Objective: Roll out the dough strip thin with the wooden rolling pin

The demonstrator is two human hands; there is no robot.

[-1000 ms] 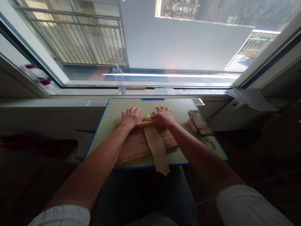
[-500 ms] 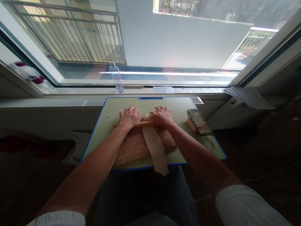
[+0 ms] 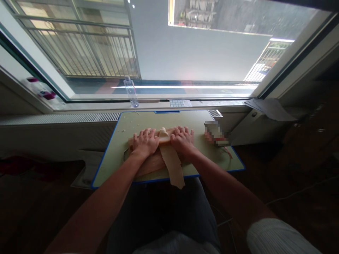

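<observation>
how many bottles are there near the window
2: a clear plastic bottle upright on the white windowsill, and a purple-capped clear plastic bottle farther left. Others may be hidden.

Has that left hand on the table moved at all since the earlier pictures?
Yes. The left hand has drawn back, away from the far blue edge of the table: the gap to that edge is wider now.

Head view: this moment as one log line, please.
left hand, right hand: palms down on brown wooden rolling pin | flat beige dough strip: lower end past blue-edged green table
</observation>
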